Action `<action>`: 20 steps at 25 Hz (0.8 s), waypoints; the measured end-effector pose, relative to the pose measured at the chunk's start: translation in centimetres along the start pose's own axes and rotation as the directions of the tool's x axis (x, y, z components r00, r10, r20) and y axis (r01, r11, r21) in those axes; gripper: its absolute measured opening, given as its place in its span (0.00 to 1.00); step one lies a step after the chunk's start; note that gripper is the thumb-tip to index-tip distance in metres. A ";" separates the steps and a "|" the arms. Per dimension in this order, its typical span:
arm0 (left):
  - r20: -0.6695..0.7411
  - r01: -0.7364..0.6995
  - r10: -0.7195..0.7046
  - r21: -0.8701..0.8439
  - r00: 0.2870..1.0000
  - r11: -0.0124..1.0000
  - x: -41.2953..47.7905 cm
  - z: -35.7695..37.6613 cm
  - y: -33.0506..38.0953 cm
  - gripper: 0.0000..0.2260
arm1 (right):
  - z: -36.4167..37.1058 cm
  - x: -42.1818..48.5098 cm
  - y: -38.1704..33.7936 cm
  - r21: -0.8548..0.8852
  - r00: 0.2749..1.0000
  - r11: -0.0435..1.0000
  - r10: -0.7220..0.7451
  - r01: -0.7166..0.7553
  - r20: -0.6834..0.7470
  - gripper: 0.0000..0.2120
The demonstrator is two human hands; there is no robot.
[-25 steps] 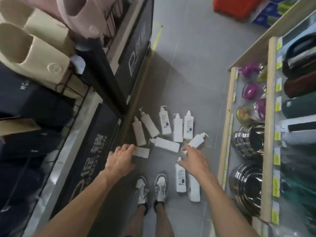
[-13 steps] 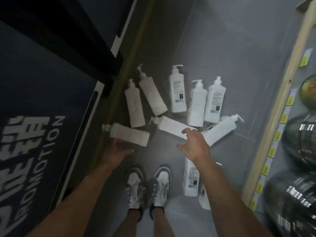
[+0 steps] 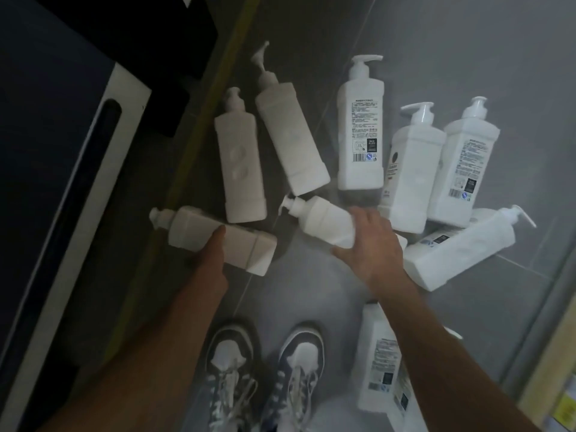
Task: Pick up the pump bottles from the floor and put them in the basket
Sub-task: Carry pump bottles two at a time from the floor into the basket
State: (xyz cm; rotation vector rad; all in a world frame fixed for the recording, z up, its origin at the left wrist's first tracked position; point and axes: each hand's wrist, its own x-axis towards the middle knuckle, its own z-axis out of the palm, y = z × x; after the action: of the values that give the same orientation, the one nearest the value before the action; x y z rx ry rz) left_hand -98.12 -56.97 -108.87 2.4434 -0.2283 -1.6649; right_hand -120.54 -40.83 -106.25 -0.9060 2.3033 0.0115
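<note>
Pump bottles [image 3: 361,126]: white, lying flat on the grey tiled floor [image 3: 467,42], scattered in front of the person's shoes [image 3: 230,369]. Most pump heads point away from the person.

- Leftmost bottle [image 3: 187,229]: lies crosswise, pump to the left. The left hand [image 3: 210,269] grips it, thumb across its upper face and fingers hidden beneath. Whether it has left the floor cannot be told.
- Middle bottle [image 3: 321,221]: pump to the left. The right hand [image 3: 371,247] is curled over its base end, holding it.
- Tilted bottle [image 3: 461,247]: just right of the right hand, pump up and to the right.
- Nearest bottle [image 3: 380,363]: beside the right shoe, partly hidden by the forearm.
- Dark display stand [image 3: 46,151]: at the left.
</note>
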 end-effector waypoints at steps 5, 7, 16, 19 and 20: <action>0.063 0.041 -0.036 -0.079 0.997 0.996 6.1 2.3 -0.4 0.51 | 1.7 1.5 0.5 -0.090 0.998 0.994 -0.062 0.062 -0.006 0.44; -0.067 0.041 -0.048 -0.096 0.997 0.995 2.9 3.0 1.0 0.51 | 2.4 2.1 0.6 -0.124 0.997 0.990 -0.072 0.072 0.000 0.45; -0.221 -0.105 0.119 0.071 0.968 0.992 2.9 1.0 0.0 0.48 | 2.8 2.0 0.2 -0.180 0.996 0.981 -0.080 0.073 -0.032 0.36; -0.166 -0.228 0.263 0.201 0.951 0.953 0.8 -1.0 -0.2 0.44 | 2.2 -0.1 -1.3 -0.101 0.999 0.995 -0.008 0.004 -0.035 0.33; -0.144 -0.263 0.307 0.264 0.941 0.928 -0.1 -1.8 -0.1 0.44 | 1.6 -1.0 -2.0 -0.064 0.999 0.998 0.019 -0.021 -0.033 0.33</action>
State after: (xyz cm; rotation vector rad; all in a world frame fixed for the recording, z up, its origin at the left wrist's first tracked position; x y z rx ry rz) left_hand -96.44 -56.71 -108.19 2.5594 -0.7627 -1.3474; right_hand -117.85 -41.32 -106.48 -0.9215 2.3543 0.0805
